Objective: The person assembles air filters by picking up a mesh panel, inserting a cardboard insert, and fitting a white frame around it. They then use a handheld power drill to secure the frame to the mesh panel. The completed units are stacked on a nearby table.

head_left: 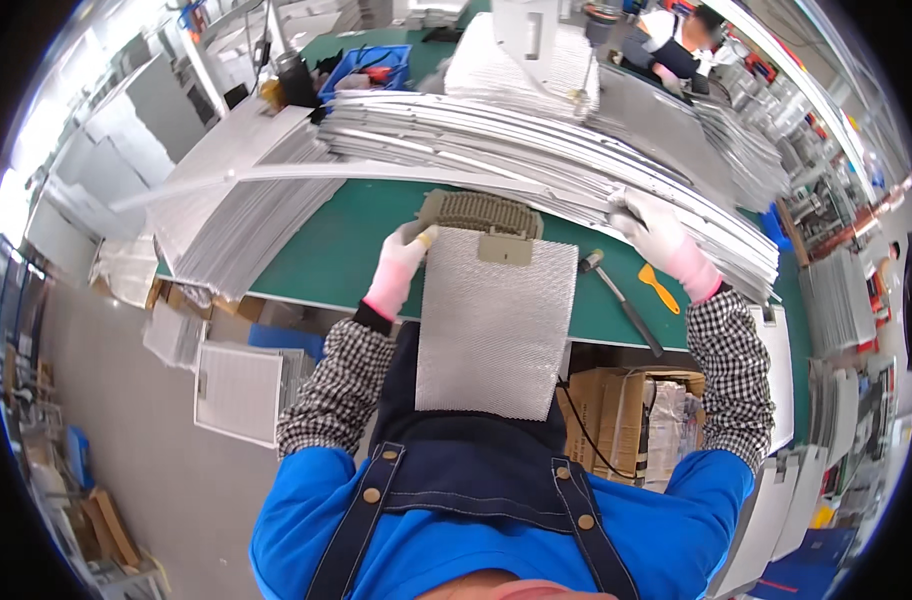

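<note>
My left hand (401, 268), in a white and pink glove, pinches the upper left corner of a silvery mesh sheet (491, 330). The sheet overhangs the bench's front edge toward my body. A beige plastic plate (506, 249) lies over its top edge, and behind that sits a row of stacked beige plastic pieces (481, 213). Out to the right, my gloved right hand (661, 238) is closed on the right end of a long, thin whitish metal strip (396, 173). That strip slants across the front of a pile of similar strips (516, 140).
On the green bench (311, 245) lie a hammer (621, 300) and an orange scraper (659, 288). Stacked panels (251, 215) stand at left, a blue bin (371, 70) behind. An open cardboard box (626, 410) is below the bench. Another person (676, 50) works at far right.
</note>
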`<state>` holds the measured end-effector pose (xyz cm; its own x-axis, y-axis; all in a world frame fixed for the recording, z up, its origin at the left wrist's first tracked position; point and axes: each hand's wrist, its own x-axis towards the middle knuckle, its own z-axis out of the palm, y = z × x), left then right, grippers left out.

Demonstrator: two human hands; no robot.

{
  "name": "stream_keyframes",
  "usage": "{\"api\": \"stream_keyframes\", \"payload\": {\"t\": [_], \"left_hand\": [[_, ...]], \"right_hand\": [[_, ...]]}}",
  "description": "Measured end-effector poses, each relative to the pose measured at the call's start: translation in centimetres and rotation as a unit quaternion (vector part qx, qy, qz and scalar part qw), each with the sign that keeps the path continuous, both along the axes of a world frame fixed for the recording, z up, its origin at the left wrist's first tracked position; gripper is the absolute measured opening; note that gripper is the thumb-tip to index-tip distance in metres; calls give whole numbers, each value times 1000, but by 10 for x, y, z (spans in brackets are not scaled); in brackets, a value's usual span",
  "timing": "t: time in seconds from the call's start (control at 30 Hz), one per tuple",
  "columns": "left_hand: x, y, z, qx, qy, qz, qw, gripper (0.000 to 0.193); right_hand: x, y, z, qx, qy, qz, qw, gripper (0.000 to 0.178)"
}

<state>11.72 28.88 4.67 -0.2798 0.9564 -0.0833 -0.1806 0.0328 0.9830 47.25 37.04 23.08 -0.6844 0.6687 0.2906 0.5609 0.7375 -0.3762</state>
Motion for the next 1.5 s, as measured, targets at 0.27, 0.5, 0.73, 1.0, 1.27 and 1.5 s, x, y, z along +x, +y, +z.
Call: {"api": "stream_keyframes", "payload": {"t": [0.27,0.5,0.73,1.0,1.27,1.5], "left_hand": [[30,-43,28,76,16,32,996,25],[50,-88,61,108,-1,66,992,26],[44,-92,50,129,-58,92,986,26],[48,-92,57,93,-93,51,990,24],[35,-92,63,122,-98,0,988,39],[15,-95,36,162,-204,-20,965,47]], "right_hand": [[-63,-10,-11,-39,-20,140,989,20],[-134,-40,-22,-2,-8,221,975,22],[-125,-37,-17,-113,-74,211,968,23],[-114,-41,-25,-207,-42,203,956,23],[-112,-44,-7,-242,-104,202,944,36],[-26,-23,11,-260,-169,99,945,30]]}}
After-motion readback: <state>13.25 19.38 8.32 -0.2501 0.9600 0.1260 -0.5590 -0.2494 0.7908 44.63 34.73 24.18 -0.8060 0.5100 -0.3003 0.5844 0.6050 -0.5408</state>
